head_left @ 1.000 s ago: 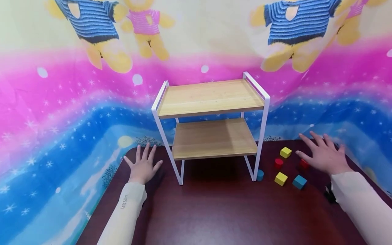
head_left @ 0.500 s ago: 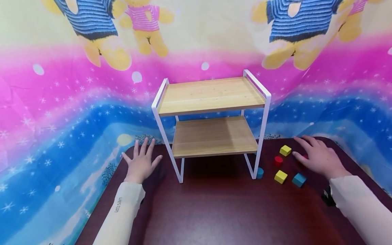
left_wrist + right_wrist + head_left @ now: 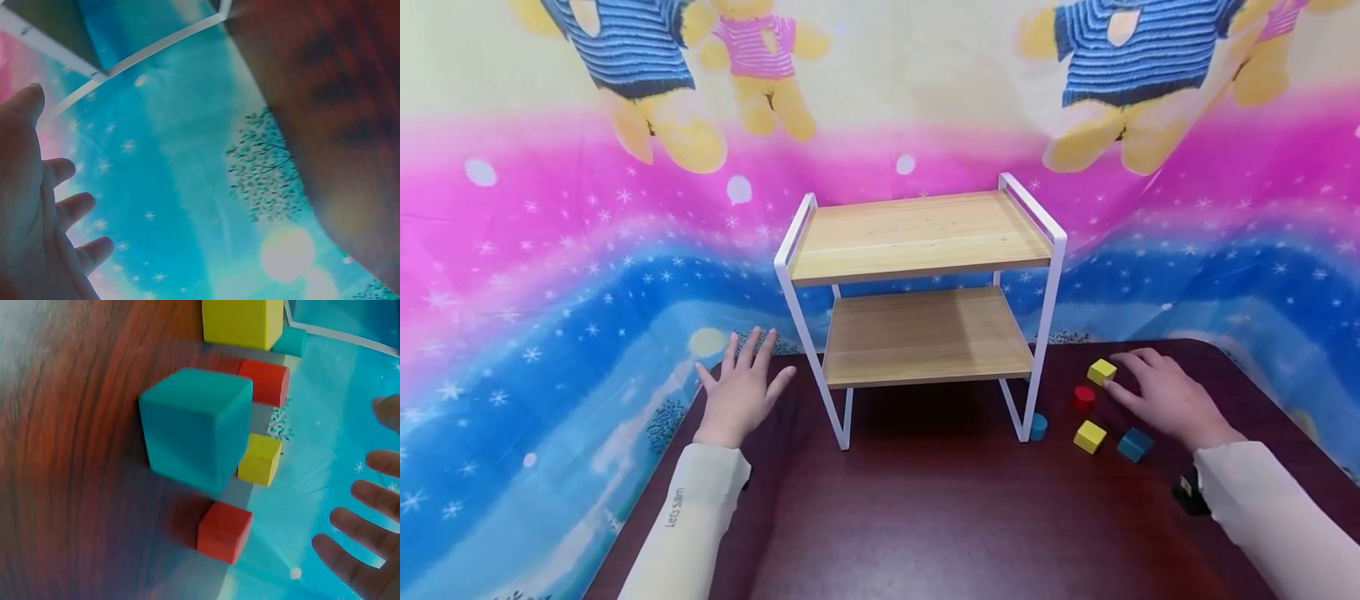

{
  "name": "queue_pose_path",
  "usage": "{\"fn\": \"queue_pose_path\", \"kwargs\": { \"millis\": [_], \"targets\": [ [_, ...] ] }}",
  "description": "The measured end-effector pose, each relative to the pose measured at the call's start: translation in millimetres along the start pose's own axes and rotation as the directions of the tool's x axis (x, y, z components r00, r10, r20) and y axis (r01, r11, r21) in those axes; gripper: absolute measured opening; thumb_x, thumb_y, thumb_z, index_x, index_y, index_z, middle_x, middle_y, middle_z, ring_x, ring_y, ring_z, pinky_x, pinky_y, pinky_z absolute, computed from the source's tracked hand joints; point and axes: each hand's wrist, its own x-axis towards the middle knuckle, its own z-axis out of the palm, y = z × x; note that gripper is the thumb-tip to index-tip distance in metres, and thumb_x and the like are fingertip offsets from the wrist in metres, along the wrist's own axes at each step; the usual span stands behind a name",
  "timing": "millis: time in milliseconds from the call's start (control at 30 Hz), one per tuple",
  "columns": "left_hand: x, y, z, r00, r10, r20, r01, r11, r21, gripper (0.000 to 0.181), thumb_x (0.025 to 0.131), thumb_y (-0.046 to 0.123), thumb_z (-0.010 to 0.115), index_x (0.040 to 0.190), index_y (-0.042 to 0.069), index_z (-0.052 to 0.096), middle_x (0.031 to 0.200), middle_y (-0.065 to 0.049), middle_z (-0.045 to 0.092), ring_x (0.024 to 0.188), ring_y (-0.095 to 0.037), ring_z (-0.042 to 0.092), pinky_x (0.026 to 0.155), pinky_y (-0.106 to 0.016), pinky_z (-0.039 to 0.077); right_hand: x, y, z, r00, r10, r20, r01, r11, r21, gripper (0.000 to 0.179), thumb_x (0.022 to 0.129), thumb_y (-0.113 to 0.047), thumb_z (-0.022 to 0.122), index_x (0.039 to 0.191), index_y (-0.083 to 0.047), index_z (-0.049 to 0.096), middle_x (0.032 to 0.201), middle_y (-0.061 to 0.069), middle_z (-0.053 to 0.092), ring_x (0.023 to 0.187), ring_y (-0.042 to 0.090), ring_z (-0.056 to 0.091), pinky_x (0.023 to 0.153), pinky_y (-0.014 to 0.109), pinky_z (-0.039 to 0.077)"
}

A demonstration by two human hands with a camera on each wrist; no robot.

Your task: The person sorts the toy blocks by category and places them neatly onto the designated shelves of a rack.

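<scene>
Your right hand point(image 3: 1176, 403), fingers loosely bent and holding nothing, is nearer the far yellow block point(image 3: 1101, 371), just left of its fingertips, no clear long axis. Your left hand point(image 3: 735, 402) is spread, empty, left of one shelf point(image 3: 925, 237). Right of that: a near yellow block point(image 3: 1089, 437) (two yellow altogether), one red cylinder point(image 3: 1083, 398), one red block point(image 3: 225, 532), one blue block point(image 3: 1135, 445), one clearly visible blue cylinder point(image 3: 1038, 427).

The right grip point(image 3: 1176, 404) has moved in beside the farther yellow cube point(image 3: 1101, 372), hiding the red cube point(image 3: 225, 532) from head view.

Four cubes point(image 3: 1089, 437), two cylinders point(image 3: 1083, 399), one rack point(image 3: 917, 237)
</scene>
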Motion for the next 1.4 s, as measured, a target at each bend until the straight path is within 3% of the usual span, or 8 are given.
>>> {"fn": "queue_pose_path", "kwargs": {
  "millis": [300, 567, 833, 1033, 1400],
  "targets": [
    [-0.6, 14.9, -29.1, 0.996, 0.051, -0.070, -0.052, 0.999, -0.014, 0.073, 0.105, 0.056, 0.042, 0.163, 0.016, 0.023, 0.167, -0.016, 0.021, 0.154, -0.042, 0.009, 0.110, -0.079, -0.006, -1.1, -1.8, 8.4, 0.999, 0.033, 0.036, -0.036, 0.996, 0.082, 0.066, 0.097, -0.037, 0.069, 0.136, 0.012, 0.050, 0.129, 0.039, 0.048, 0.114, 0.057, 0.051, 0.092, 0.073, 0.044],
    [-2.3, 27.6, -51.2, 0.983, 0.102, -0.150, -0.107, 0.994, -0.022, 0.072, 0.105, 0.055, 0.042, 0.162, 0.012, 0.025, 0.166, -0.016, 0.025, 0.153, -0.039, 0.014, 0.113, -0.076, -0.004, -2.9, 0.3, 15.0, 0.998, 0.049, 0.033, -0.052, 0.994, 0.099, 0.067, 0.097, -0.038, 0.068, 0.135, 0.014, 0.050, 0.127, 0.038, 0.049, 0.112, 0.056, 0.053, 0.092, 0.072, 0.045],
    [-4.3, 39.5, -71.4, 0.960, 0.152, -0.237, -0.159, 0.987, -0.010, 0.073, 0.105, 0.055, 0.043, 0.161, 0.012, 0.026, 0.165, -0.015, 0.027, 0.152, -0.038, 0.021, 0.115, -0.074, 0.000, -3.1, 4.4, 17.4, 0.997, 0.071, 0.028, -0.074, 0.991, 0.109, 0.067, 0.096, -0.036, 0.069, 0.135, 0.015, 0.049, 0.128, 0.039, 0.049, 0.111, 0.057, 0.053, 0.092, 0.073, 0.044],
    [-4.6, 51.0, -88.9, 0.931, 0.186, -0.315, -0.191, 0.981, 0.015, 0.072, 0.104, 0.050, 0.049, 0.161, 0.012, 0.026, 0.164, -0.015, 0.030, 0.149, -0.039, 0.028, 0.117, -0.072, 0.003, 0.2, 3.3, 18.0, 0.997, 0.070, 0.018, -0.072, 0.986, 0.149, 0.062, 0.096, -0.031, 0.071, 0.132, 0.015, 0.051, 0.125, 0.039, 0.051, 0.107, 0.054, 0.056, 0.090, 0.071, 0.047],
    [-6.0, 68.8, -117.7, 0.896, 0.189, -0.401, -0.185, 0.982, 0.050, 0.078, 0.101, 0.048, 0.056, 0.162, 0.014, 0.022, 0.163, -0.015, 0.032, 0.148, -0.037, 0.032, 0.116, -0.073, 0.005, 12.0, -8.4, 20.7, 0.995, 0.076, 0.069, -0.087, 0.978, 0.187, 0.058, 0.094, -0.029, 0.073, 0.132, 0.011, 0.054, 0.123, 0.036, 0.054, 0.105, 0.050, 0.058, 0.088, 0.066, 0.051]
  ]
}}
